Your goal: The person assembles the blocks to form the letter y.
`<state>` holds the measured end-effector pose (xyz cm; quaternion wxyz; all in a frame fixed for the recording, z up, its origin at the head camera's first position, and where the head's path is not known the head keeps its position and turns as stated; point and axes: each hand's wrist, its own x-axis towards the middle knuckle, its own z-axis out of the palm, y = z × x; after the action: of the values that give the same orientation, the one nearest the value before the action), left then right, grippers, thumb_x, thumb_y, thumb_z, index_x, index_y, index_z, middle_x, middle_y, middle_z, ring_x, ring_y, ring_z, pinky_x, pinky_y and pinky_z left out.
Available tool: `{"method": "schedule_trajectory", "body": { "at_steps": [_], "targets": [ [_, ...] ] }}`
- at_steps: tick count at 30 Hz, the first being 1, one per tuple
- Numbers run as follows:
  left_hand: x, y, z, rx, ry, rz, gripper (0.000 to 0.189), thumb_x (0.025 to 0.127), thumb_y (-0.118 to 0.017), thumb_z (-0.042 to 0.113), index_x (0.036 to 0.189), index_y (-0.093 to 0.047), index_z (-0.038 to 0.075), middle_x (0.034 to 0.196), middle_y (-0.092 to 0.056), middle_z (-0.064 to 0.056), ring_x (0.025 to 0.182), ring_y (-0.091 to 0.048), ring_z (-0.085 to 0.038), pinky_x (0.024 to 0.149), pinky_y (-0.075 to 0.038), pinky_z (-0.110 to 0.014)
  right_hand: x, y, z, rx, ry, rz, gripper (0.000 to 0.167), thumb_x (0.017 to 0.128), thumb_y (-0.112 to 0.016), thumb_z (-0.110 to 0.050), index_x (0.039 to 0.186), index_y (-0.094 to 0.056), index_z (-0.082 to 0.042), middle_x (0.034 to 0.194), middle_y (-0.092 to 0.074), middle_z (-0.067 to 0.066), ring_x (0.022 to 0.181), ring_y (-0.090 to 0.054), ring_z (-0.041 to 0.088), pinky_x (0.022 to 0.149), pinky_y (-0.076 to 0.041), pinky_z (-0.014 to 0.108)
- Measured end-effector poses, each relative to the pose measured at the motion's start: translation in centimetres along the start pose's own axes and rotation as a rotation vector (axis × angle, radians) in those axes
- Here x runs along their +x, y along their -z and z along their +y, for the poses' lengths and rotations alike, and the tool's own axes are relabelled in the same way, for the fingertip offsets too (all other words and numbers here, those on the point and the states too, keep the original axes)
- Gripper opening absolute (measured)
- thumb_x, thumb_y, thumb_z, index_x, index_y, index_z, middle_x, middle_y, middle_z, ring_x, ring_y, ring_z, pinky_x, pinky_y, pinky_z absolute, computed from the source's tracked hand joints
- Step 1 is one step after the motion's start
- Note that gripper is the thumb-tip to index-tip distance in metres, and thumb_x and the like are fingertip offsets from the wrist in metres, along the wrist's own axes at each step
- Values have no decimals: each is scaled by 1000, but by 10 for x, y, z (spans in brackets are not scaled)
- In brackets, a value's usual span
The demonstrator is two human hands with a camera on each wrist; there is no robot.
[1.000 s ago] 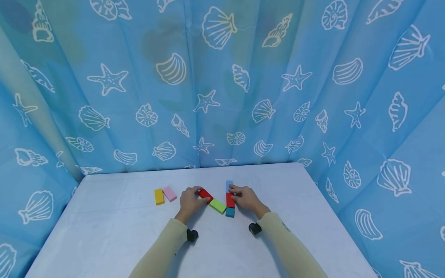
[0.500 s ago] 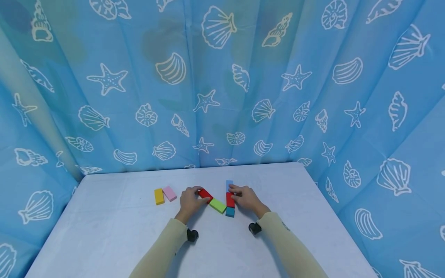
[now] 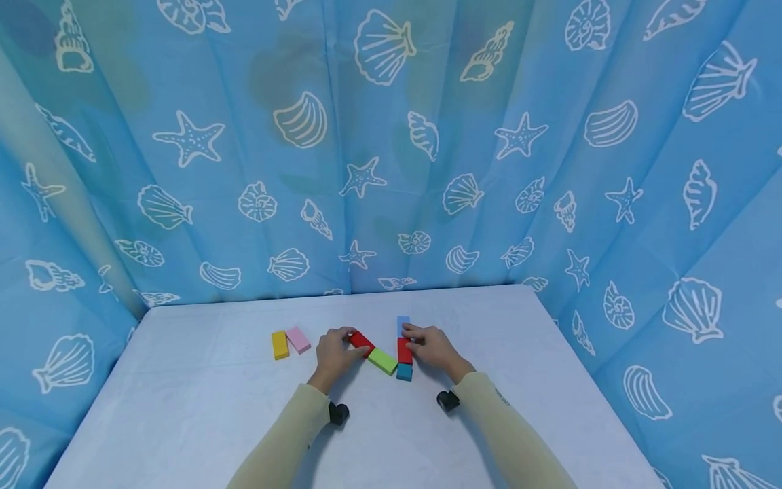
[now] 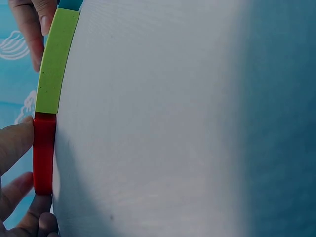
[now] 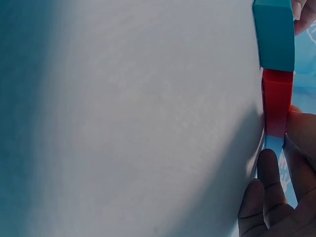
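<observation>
My left hand (image 3: 333, 354) pinches a red block (image 3: 362, 343), thumb on its near side and fingers round its far end. That block meets a light green block (image 3: 383, 361) in a slanting line, also visible in the left wrist view. The green block's right end reaches a straight row: a teal block (image 3: 404, 372) nearest, a second red block (image 3: 404, 351) behind it, a light blue block (image 3: 403, 325) farthest. My right hand (image 3: 432, 349) holds this row from the right, thumb against the red block (image 5: 277, 98) and fingers by the light blue block (image 5: 274, 143), which they partly hide.
A yellow block (image 3: 280, 345) and a pink block (image 3: 298, 339) lie to the left on the white tabletop (image 3: 183, 407). Blue curtains (image 3: 379, 170) with shell prints stand behind the table and at both sides. A black wrist device (image 3: 448, 402) sits below the right sleeve.
</observation>
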<state>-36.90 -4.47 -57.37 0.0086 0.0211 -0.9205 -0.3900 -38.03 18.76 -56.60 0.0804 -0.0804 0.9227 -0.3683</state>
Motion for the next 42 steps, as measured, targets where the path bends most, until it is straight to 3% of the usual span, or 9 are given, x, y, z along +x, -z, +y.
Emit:
{"method": "schedule_trajectory", "body": {
  "at_steps": [12,23,31,42],
  "targets": [
    [3,-1,-4,-40,-3,2,55,84,-79,31,131,-60,9,120,-62,-16,109,-53,-31,93,-49,-48,1,0,1,19,2,-1,40,97,-62,-13,137,-60,-17,150,-50,-2,144,-40,30,110,-42,46],
    [0,12,-7,-144,4,-38,53,88,-74,31,132,-57,8,119,-60,-16,108,-54,-29,96,-51,-47,1,1,1,13,9,-10,41,96,-62,-13,137,-60,-17,151,-49,-1,144,-38,31,111,-40,48],
    [-1,25,-10,-230,3,10,57,88,-73,41,135,-55,13,127,-58,-15,116,-54,-29,97,-52,-46,1,2,0,3,3,2,41,96,-63,-13,136,-60,-18,151,-49,-2,144,-38,31,112,-40,48],
    [-2,55,-23,-207,12,111,56,90,-71,39,134,-55,9,127,-57,-17,116,-54,-33,98,-51,-48,3,-1,3,4,4,-2,40,96,-63,-14,136,-60,-17,150,-50,-1,144,-39,30,111,-40,47]
  ]
}}
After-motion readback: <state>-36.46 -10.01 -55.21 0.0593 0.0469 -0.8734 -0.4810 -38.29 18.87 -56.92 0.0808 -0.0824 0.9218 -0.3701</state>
